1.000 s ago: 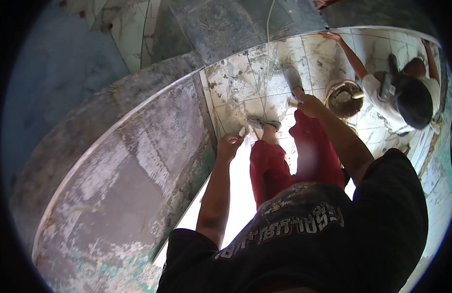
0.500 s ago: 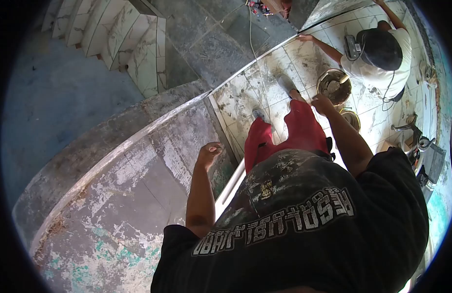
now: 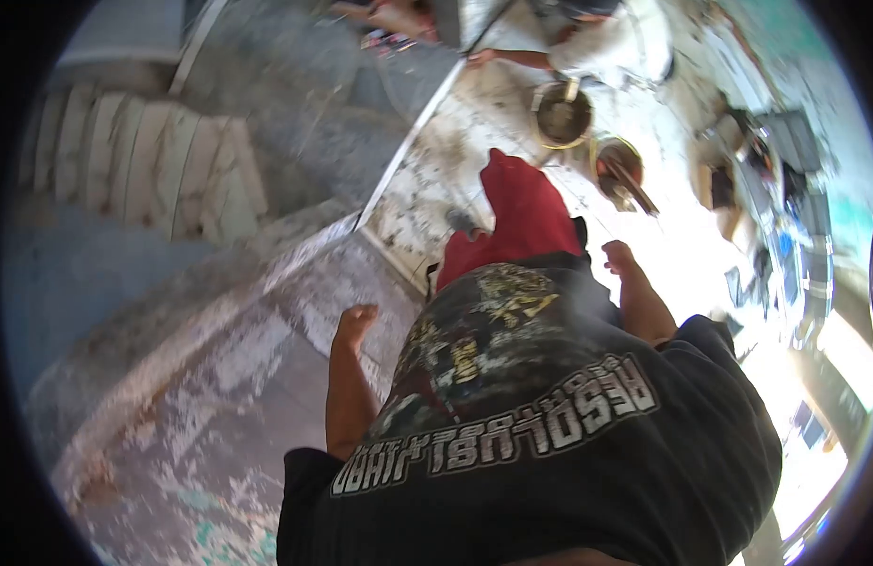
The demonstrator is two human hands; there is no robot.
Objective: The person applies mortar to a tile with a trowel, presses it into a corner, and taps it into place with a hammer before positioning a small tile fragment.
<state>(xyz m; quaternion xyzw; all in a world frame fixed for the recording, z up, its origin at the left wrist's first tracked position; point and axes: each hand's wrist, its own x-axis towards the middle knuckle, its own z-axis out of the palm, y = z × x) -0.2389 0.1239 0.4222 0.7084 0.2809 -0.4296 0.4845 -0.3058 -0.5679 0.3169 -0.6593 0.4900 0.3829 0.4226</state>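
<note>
My left hand hangs beside my body, over the scuffed grey surface to my left. Its fingers are curled, with no object showing in them. On the other side, my right hand is closed in a loose fist near my hip, apart from any tool; it also shows nothing held. Beyond it on the tiled floor stand a bucket of grey mix and a second bucket with a wooden-looking handle leaning out. Motion blurs both hands somewhat.
A co-worker in a white shirt crouches by the buckets, one hand on the floor edge. Marbled steps rise at the left. Tools and cases lie at the right. A pale ledge crosses ahead.
My view has turned and shifted, so the buckets and co-worker sit higher and further left. My right hand has drawn back from near the buckets toward my hip. A leg has stepped.
</note>
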